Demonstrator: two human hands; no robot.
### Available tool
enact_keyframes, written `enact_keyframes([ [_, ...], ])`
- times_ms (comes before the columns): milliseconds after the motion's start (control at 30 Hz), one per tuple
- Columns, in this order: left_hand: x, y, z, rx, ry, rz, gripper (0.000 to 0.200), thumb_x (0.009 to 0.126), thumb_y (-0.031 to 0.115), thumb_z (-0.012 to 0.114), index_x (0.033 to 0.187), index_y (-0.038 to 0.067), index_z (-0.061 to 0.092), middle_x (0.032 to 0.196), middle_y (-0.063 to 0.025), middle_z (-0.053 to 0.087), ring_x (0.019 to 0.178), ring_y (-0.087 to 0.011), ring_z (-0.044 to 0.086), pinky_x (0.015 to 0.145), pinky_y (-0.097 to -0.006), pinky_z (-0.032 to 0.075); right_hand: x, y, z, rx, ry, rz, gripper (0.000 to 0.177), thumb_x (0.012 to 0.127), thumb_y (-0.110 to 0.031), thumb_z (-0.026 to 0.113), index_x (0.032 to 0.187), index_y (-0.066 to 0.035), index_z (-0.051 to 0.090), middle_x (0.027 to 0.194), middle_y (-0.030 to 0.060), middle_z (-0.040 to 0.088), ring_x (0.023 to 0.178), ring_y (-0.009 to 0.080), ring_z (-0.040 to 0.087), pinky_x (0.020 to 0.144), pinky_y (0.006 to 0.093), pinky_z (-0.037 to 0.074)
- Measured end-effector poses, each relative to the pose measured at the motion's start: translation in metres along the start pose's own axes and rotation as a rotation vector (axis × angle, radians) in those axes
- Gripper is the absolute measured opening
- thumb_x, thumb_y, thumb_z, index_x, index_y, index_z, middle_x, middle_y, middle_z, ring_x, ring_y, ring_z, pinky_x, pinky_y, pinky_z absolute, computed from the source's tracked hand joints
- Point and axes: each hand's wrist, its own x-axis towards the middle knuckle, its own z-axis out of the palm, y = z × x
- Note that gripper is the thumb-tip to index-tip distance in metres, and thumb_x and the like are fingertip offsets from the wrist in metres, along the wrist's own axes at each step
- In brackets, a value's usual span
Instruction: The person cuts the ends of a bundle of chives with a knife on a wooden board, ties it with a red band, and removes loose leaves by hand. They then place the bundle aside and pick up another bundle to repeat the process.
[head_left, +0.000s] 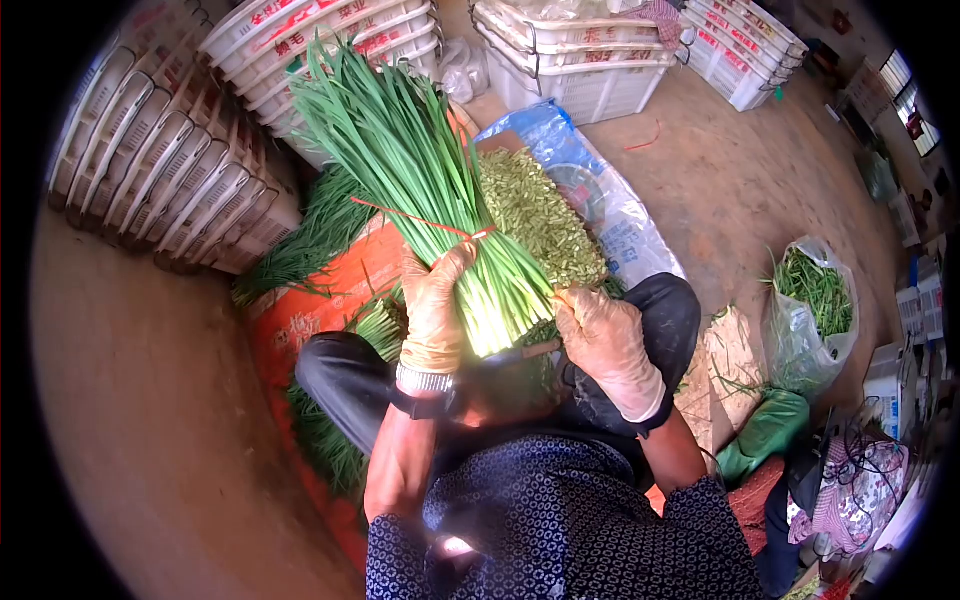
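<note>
Bundling step, by the look: left hand [435,312] in a closed grip round the bunch of chives [420,180] held up over the lap, red string [415,220] across it, right hand [605,340] at the cut ends, grip unclear; cinching next needs a steady hold.

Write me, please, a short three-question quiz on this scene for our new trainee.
1. True or false: the left hand grips the bundle of green stalks just below its red tie, toward the cut ends.
2. What lies right behind the bundle? A) a pile of cut green trimmings B) a bucket of water C) a stack of books
3. Fill in: the clear bag on the floor to the person's right holds ____.
Key: 1 true; 2 A; 3 greens.
</note>
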Motion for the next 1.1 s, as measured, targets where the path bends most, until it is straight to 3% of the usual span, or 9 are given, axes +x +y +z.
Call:
enact_keyframes([
  [67, -0.001, 0.0, -0.001, -0.011, 0.0, -0.009, 0.057, 0.089, 0.003, 0.075, 0.141, 0.002, 0.052, 0.118, -0.0112, 0.071, 0.099, -0.0239, 0.073, 0.092, -0.04, 0.062, -0.002, 0.003, 0.001, -0.074, -0.05, -0.016, 0.015, 0.097, -0.011, 0.075, 0.11, -0.005, 0.069, 0.085, 0.012, 0.076, 0.07, 0.0266, 0.074, 0.064, 0.0371, 0.058],
  [267, 0.0, -0.005, -0.008, -0.071, 0.002, -0.05, 0.056, 0.09, 0.002, 0.075, 0.139, 0.005, 0.05, 0.118, -0.0118, 0.071, 0.1, -0.0223, 0.072, 0.088, -0.0385, 0.063, -0.005, -0.002, -0.01, 0.435, -0.048, 0.432, 0.013, 0.1, -0.017, 0.075, 0.102, -0.004, 0.071, 0.078, 0.0089, 0.075, 0.066, 0.0165, 0.072, 0.06, 0.0327, 0.055],
  [367, 0.001, -0.008, -0.005, -0.018, 0.041, -0.032, 0.056, 0.089, 0.0, 0.076, 0.138, 0.006, 0.051, 0.115, -0.0102, 0.071, 0.097, -0.0202, 0.071, 0.087, -0.037, 0.062, -0.008, -0.007, -0.019, 0.217, 0.067, 0.187, 0.014, 0.099, -0.018, 0.076, 0.098, -0.005, 0.072, 0.077, 0.007, 0.074, 0.064, 0.0175, 0.07, 0.059, 0.0313, 0.054],
  [500, 0.0, -0.015, 0.004, 0.011, 0.096, 0.025, 0.059, 0.089, -0.004, 0.075, 0.14, 0.006, 0.049, 0.114, -0.009, 0.07, 0.096, -0.0204, 0.071, 0.085, -0.0374, 0.063, 0.003, -0.046, -0.029, 0.232, -0.077, 0.036, 0.026, 0.091, -0.021, 0.084, 0.114, -0.012, 0.074, 0.08, 0.0017, 0.074, 0.066, 0.0224, 0.07, 0.064, 0.034, 0.056],
  [533, 0.0, -0.017, 0.003, 0.018, 0.087, 0.027, 0.061, 0.089, -0.006, 0.074, 0.143, 0.007, 0.048, 0.117, -0.0102, 0.07, 0.097, -0.0211, 0.071, 0.085, -0.0375, 0.063, 0.003, -0.05, -0.024, 0.151, -0.077, -0.013, 0.04, 0.088, -0.021, 0.086, 0.124, -0.014, 0.072, 0.093, 0.004, 0.076, 0.073, 0.0225, 0.072, 0.068, 0.0355, 0.057],
  [633, -0.002, -0.014, 0.002, -0.034, 0.039, -0.029, 0.062, 0.09, -0.008, 0.073, 0.145, 0.007, 0.047, 0.12, -0.0117, 0.069, 0.1, -0.0223, 0.071, 0.085, -0.0379, 0.063, 0.001, -0.038, 0.002, 0.008, -0.056, -0.038, 0.043, 0.088, -0.019, 0.085, 0.128, -0.013, 0.071, 0.108, 0.0078, 0.075, 0.08, 0.0229, 0.073, 0.072, 0.0349, 0.058],
  [667, -0.004, -0.009, 0.005, -0.046, 0.017, -0.016, 0.062, 0.09, -0.008, 0.071, 0.145, 0.007, 0.047, 0.121, -0.0125, 0.069, 0.102, -0.0232, 0.072, 0.086, -0.0382, 0.064, -0.001, -0.034, 0.008, 0.193, -0.09, 0.095, 0.04, 0.089, -0.017, 0.083, 0.127, -0.011, 0.071, 0.115, 0.0104, 0.074, 0.088, 0.0239, 0.074, 0.078, 0.0349, 0.06],
  [800, -0.001, -0.014, 0.002, -0.064, 0.062, 0.024, 0.051, 0.091, -0.004, 0.074, 0.136, 0.002, 0.052, 0.113, -0.0122, 0.074, 0.095, -0.0237, 0.075, 0.085, -0.0386, 0.065, 0.004, -0.037, 0.011, 0.175, 0.008, 0.054, 0.033, 0.092, -0.011, 0.078, 0.125, -0.013, 0.072, 0.113, 0.0094, 0.073, 0.09, 0.0261, 0.074, 0.078, 0.036, 0.06],
  [1100, 0.0, -0.022, -0.011, -0.068, 0.09, 0.041, 0.048, 0.089, -0.003, 0.074, 0.133, 0.001, 0.054, 0.114, -0.014, 0.072, 0.095, -0.0268, 0.075, 0.087, -0.0425, 0.065, 0.005, -0.039, 0.003, 0.073, -0.137, -0.138, 0.027, 0.083, -0.003, 0.076, 0.107, -0.017, 0.077, 0.102, 0.0057, 0.067, 0.087, 0.0273, 0.071, 0.074, 0.0386, 0.058],
])
